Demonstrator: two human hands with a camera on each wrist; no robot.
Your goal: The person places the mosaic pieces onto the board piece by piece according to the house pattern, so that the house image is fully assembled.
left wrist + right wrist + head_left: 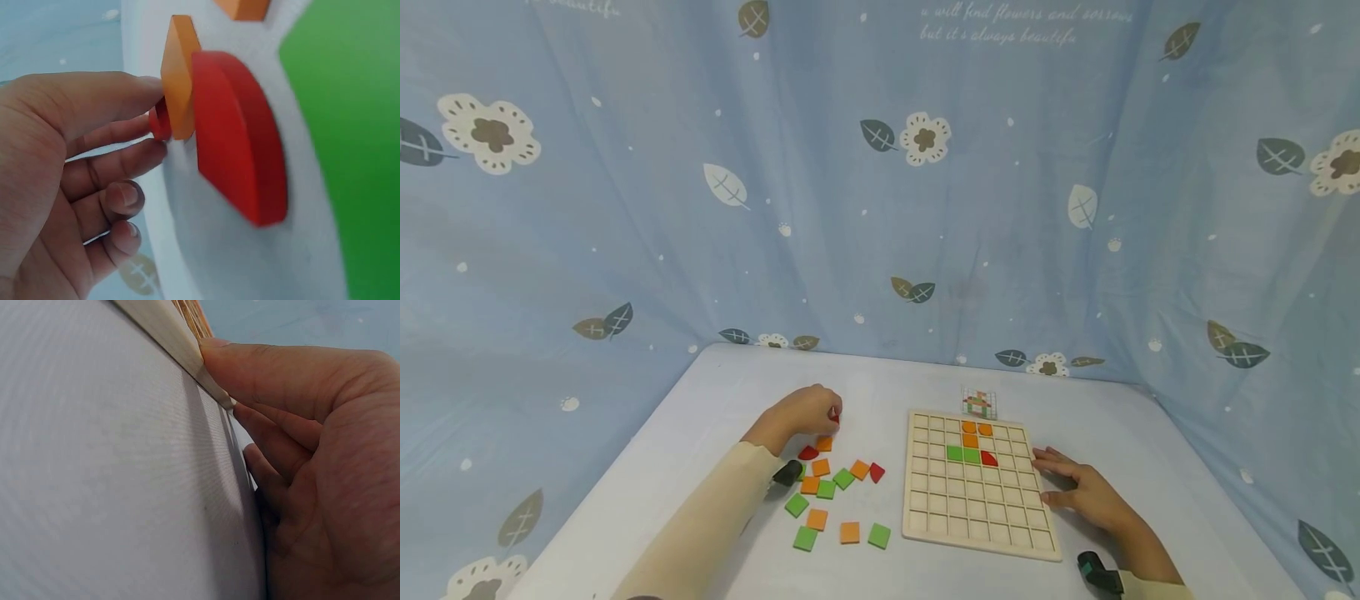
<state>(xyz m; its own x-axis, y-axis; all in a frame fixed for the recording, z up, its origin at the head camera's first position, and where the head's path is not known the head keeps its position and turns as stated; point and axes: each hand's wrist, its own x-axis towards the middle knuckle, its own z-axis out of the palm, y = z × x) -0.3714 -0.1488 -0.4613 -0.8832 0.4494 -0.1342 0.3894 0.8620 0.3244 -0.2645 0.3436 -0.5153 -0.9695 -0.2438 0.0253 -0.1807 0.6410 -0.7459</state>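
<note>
Between thumb and fingers, my left hand (pixel 805 410) pinches a small red piece (pixel 160 120), mostly hidden by the fingertips. Close to it on the table lie an orange square tile (pixel 180 78) and a red quarter-circle tile (pixel 234 144). My right hand (pixel 1078 492) rests at the right edge of the wooden grid board (pixel 981 546), its thumb and fingertips touching the rim. Toward the board's far side sit orange tiles (pixel 970 441), two green squares (pixel 963 455) and a red quarter-circle (pixel 988 458) in its cells.
Several loose green (pixel 879 535), orange (pixel 849 532) and red (pixel 877 472) tiles are scattered left of the board. A small pattern card (pixel 979 403) lies beyond the board's far edge. A blue printed curtain (pixel 880 208) hangs behind the white table (pixel 655 500).
</note>
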